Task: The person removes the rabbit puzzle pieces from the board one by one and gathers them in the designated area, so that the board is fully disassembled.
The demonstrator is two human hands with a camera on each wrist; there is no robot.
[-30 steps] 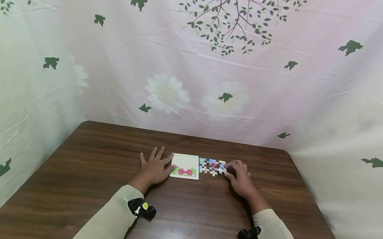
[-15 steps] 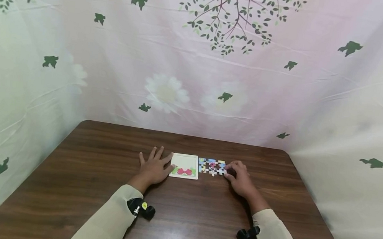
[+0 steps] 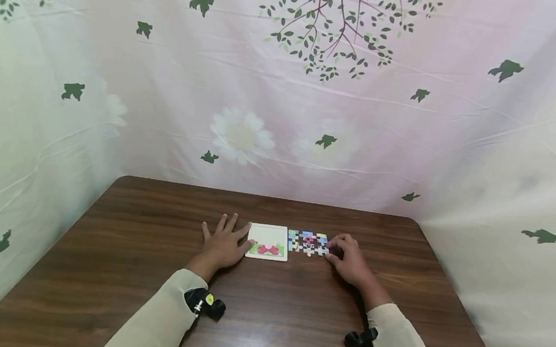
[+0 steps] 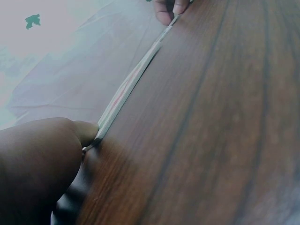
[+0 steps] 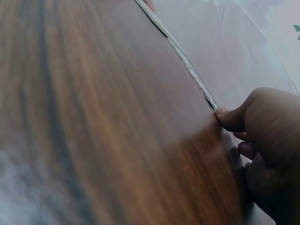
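A white puzzle board lies flat near the table's middle in the head view, with red and green pictures along its near edge. Several joined jigsaw puzzle pieces lie against its right side. My left hand rests with spread fingers, its thumb and forefinger touching the board's left edge. My right hand is at the right end of the pieces, thumb and forefinger bent and apart, their tips touching the outer edge. In the right wrist view the thumb meets that end. The wrist views show board and pieces only edge-on.
A dark brown wooden table lies under everything. A pale printed cloth with leaves, birds and flowers hangs behind and along both sides. Black wrist cameras are strapped at both sleeves.
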